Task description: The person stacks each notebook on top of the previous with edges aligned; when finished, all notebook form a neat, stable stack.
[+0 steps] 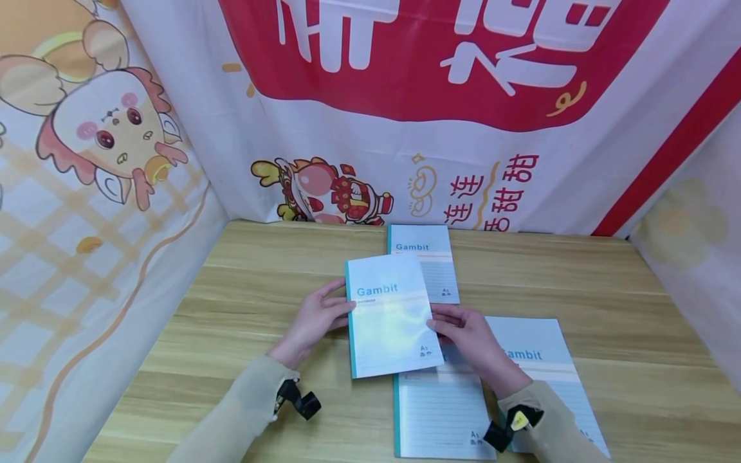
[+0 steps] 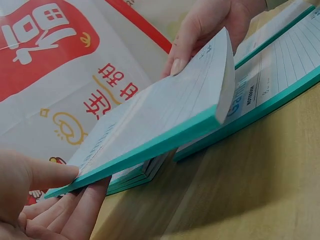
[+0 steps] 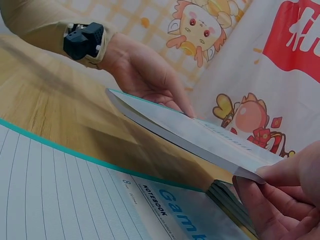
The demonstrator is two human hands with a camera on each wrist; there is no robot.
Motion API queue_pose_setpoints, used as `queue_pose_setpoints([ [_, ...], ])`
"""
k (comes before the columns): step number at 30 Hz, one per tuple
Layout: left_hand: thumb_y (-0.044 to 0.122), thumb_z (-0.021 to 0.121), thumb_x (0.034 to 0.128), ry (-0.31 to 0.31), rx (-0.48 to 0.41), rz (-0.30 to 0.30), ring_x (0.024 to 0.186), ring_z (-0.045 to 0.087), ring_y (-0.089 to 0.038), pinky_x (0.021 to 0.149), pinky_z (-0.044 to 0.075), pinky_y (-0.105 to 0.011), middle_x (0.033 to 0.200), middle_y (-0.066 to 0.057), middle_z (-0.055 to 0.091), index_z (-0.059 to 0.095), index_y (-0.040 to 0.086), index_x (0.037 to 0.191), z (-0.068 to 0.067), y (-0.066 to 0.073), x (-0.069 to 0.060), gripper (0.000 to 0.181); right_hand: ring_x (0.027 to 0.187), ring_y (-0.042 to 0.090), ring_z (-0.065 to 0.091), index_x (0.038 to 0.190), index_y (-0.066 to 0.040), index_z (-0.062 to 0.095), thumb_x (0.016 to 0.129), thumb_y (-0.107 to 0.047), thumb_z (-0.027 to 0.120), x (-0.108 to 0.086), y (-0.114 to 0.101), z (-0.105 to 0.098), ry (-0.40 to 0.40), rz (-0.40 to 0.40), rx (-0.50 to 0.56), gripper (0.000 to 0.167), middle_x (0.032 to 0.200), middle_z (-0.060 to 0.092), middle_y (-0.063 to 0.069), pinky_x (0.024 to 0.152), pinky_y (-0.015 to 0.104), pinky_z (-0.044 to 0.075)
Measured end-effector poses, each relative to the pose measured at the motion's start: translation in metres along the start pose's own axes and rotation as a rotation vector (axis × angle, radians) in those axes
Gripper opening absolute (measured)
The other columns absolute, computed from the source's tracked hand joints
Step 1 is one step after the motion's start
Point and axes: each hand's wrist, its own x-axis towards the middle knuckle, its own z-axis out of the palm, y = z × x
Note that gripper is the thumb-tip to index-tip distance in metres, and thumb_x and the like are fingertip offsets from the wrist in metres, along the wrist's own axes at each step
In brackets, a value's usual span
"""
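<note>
Between both hands a white notebook with a teal spine and "Gambit" on its cover (image 1: 388, 328) is held above the table. My left hand (image 1: 315, 318) pinches its spine edge, thumb on the cover and fingers beneath, as the left wrist view shows. On the opposite edge my right hand (image 1: 471, 341) pinches it the same way, thumb on top. Behind it a small stack of like notebooks (image 1: 440, 270) lies near the table's back edge. Another notebook (image 1: 440, 418) lies below the held one, partly covered by it and the right hand.
Under the right forearm lies one more notebook (image 1: 550, 347), at the right. The wooden table (image 1: 249, 270) meets a hanging printed cloth (image 1: 324, 135) at the back. A patterned cloth (image 1: 116, 257) hangs on the left. Each sleeve carries a black wrist camera (image 1: 307, 404).
</note>
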Motion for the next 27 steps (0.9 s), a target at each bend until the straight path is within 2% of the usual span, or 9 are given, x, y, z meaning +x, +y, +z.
queue_pose_setpoints([
  [10,0.018,0.073,0.097,-0.084,0.01,0.001,0.095,0.073,-0.029,0.083,0.06,-0.037,0.114,-0.018,0.072,0.056,-0.001,0.139,0.003,-0.007,-0.001,0.05,0.112,0.022,0.064,0.139,-0.007,0.061,0.097,-0.024,0.073,0.004,-0.003,-0.014,0.048,-0.02,-0.01,0.047,0.127,0.064,0.012,0.089,0.034,0.058],
  [16,0.022,0.074,0.0964,-0.137,0.042,0.015,0.095,0.073,-0.029,0.083,0.061,-0.037,0.115,-0.016,0.071,0.063,-0.002,0.131,0.006,-0.008,-0.005,0.044,0.113,0.023,0.062,0.14,-0.007,0.06,0.097,-0.025,0.073,0.01,-0.005,-0.022,0.075,-0.016,0.008,0.048,0.129,0.062,0.014,0.088,0.031,0.058],
  [23,0.017,0.08,0.0907,-0.142,0.06,0.012,0.098,0.072,-0.028,0.085,0.06,-0.037,0.114,-0.016,0.072,0.06,-0.002,0.135,0.011,-0.007,-0.004,0.052,0.114,0.023,0.063,0.139,-0.01,0.062,0.097,-0.026,0.074,0.015,-0.003,-0.027,0.082,0.013,0.018,0.046,0.129,0.064,0.012,0.09,0.031,0.057],
  [27,0.016,0.079,0.0906,-0.131,0.071,0.014,0.098,0.072,-0.027,0.087,0.06,-0.038,0.114,-0.014,0.072,0.06,0.0,0.135,0.015,-0.005,-0.001,0.051,0.114,0.022,0.064,0.138,-0.01,0.062,0.097,-0.028,0.074,0.018,-0.003,-0.03,0.091,0.012,0.012,0.047,0.129,0.065,0.012,0.091,0.031,0.057],
])
